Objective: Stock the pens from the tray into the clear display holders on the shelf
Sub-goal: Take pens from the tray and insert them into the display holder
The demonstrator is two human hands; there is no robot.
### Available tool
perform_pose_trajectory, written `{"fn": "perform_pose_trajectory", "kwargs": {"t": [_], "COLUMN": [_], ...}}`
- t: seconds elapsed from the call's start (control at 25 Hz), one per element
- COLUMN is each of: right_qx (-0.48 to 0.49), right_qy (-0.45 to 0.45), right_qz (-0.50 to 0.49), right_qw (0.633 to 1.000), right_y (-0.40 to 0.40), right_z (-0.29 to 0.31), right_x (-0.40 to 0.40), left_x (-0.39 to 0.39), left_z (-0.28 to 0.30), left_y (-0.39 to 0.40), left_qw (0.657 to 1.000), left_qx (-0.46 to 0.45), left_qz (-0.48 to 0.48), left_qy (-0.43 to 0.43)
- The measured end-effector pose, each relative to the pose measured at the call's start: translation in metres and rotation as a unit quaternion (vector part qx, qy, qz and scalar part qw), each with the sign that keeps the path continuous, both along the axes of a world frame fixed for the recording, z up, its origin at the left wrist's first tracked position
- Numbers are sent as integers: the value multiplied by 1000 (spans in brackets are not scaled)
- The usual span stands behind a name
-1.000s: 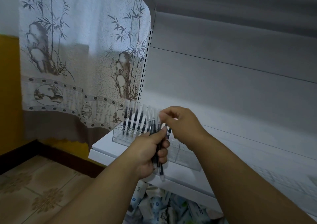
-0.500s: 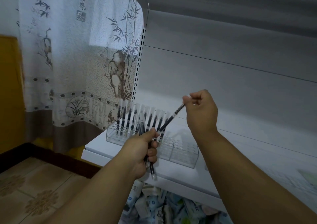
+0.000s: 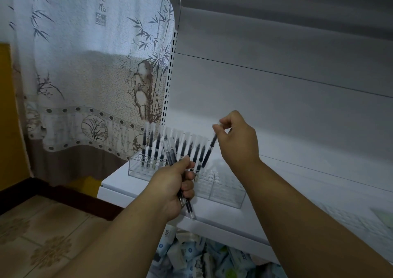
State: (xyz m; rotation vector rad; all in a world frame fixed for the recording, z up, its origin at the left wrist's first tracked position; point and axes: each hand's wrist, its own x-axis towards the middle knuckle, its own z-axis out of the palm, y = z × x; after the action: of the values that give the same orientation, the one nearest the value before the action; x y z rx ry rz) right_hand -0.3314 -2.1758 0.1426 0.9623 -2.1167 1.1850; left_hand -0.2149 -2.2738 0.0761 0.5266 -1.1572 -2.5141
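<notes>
Head view: the left hand [image 3: 173,189] is wrapped around a small bundle of pens [image 3: 170,156], fingers curled, the caps pointing up and away and the tips projecting below the fist over the front edge of the white shelf [image 3: 223,220]. The right hand [image 3: 238,141] is raised just right of the bundle and pinches the top end of a single pen [image 3: 209,151] between thumb and fingertips; this pen hangs tilted, its lower end over the clear display holder [image 3: 225,194], though motion blur makes it hard to tell whether the end has entered a hole. The two hands are apart. The holder sits on the shelf near its left end, and its left part carries a row of upright pens [image 3: 182,148] with clear caps, leaning slightly; its right compartments appear unfilled. To the left hangs a curtain [image 3: 85,75] printed with bamboo and rocks, beside the slotted shelf upright [image 3: 169,82]. Below the shelf lie pale packets [image 3: 202,258] in a heap, and patterned floor tiles [image 3: 42,241] show at lower left.
</notes>
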Motion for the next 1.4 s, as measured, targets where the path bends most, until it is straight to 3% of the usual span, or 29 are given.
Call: {"fn": "perform_pose_trajectory", "kwargs": {"t": [0.28, 0.56, 0.76, 0.84, 0.96, 1.12, 1.2, 1.4], "right_qx": [1, 86, 44, 50, 94, 152, 106, -131], "right_qy": [-13, -98, -36, -128, -302, -367, -362, -266], "right_qz": [-30, 32, 32, 119, 226, 267, 255, 138], "right_qw": [999, 991, 998, 983, 921, 878, 891, 945], "right_y": [8, -3, 7, 4, 3, 10, 11, 10], "right_z": [0, -25, -11, 1, 25, 28, 25, 28], "right_x": [-7, -7, 7, 18, 30, 26, 26, 15], "left_x": [1, 2, 9, 12, 15, 20, 21, 17], "left_z": [0, 4, 11, 14, 18, 20, 20, 14], "left_y": [-1, 1, 2, 5, 10, 11, 12, 3], "left_qw": [1000, 1000, 994, 989, 982, 979, 980, 988], "left_qx": [9, 12, -8, -20, -48, -68, -77, -72], "left_qz": [1, -9, -99, -143, -180, -189, -182, -136], "left_qy": [18, 24, 38, 39, 29, 25, 21, 8]}}
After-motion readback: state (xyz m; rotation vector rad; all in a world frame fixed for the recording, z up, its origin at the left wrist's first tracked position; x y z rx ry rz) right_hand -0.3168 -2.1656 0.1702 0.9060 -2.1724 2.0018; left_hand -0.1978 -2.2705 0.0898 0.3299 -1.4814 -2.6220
